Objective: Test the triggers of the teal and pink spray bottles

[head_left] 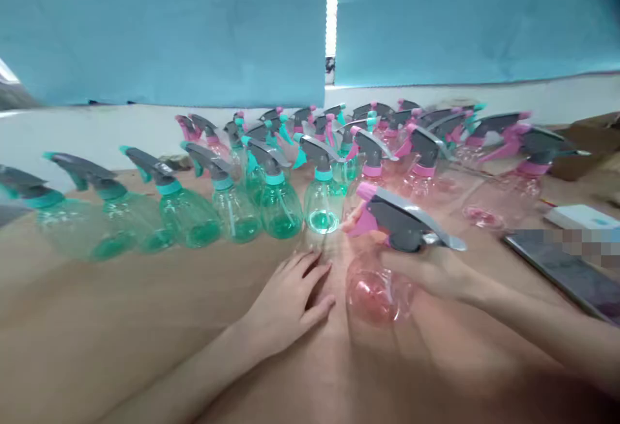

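A clear pink spray bottle (375,291) with a grey and pink trigger head (402,220) stands on the brown table (121,320) in front of me. My right hand (431,269) is wrapped round its neck, just under the trigger head. My left hand (290,298) lies flat on the table just left of the bottle, fingers stretched out and apart, holding nothing.
Several green spray bottles (278,207) stand in rows at left and centre, several pink ones (426,172) at right. A dark flat device (566,269) and a white box (581,217) lie at right, a cardboard box (588,139) behind. Blue curtains hang beyond the white ledge.
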The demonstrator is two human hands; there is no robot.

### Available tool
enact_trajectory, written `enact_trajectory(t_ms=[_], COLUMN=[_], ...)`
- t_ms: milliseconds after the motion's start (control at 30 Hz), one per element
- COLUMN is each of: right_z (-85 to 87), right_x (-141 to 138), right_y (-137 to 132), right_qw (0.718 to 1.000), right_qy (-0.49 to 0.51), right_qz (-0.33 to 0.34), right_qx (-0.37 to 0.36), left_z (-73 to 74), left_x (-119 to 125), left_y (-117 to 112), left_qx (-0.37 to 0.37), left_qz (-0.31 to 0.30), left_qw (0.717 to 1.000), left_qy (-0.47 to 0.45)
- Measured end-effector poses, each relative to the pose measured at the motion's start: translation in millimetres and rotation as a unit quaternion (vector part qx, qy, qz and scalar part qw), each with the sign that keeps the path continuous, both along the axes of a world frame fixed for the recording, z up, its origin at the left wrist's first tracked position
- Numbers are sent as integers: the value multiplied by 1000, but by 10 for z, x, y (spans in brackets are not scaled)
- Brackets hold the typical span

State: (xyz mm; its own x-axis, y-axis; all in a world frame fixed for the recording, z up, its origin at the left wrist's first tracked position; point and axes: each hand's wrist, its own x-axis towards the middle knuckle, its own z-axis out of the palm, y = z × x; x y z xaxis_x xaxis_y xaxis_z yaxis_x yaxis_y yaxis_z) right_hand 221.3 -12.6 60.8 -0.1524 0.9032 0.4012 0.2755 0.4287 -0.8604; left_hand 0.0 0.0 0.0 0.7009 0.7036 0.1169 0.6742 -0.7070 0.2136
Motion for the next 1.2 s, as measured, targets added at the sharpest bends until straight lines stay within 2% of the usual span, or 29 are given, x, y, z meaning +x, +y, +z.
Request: enact_trajectory(t_ms=[133,233,500,667,833,1000,1200], right_z=[30,14,40,-22,-55,-59,-56], right_x=[-8,-17,-55,-15,-6,-10,-17], right_y=[-32,-32,-9,-18,-16,-21,-20], right_qw=[999,999,999,996,994,991,990], right_qy=[-2,-18,-34,-75,-78,-83,-89], right_qz=[46,24,-30,-49,-74,-107,-102], right_qx=[-28,-38,-8,-22,-4,-26,-39], left_z=[-8,-28,-58,-50,-37,-34,-43], left_x=[-27,-38,-49,-40,-37,-37,-34], left_y=[-6,1,8,12,9,6,12], left_qx=[2,8,19,16,14,14,16], left_qz=[-4,-5,-7,-9,-6,-7,-7], left_qw=[1000,1000,1000,1000,1000,1000,1000], left_qy=[-14,-16,-10,-15,-14,-17,-18])
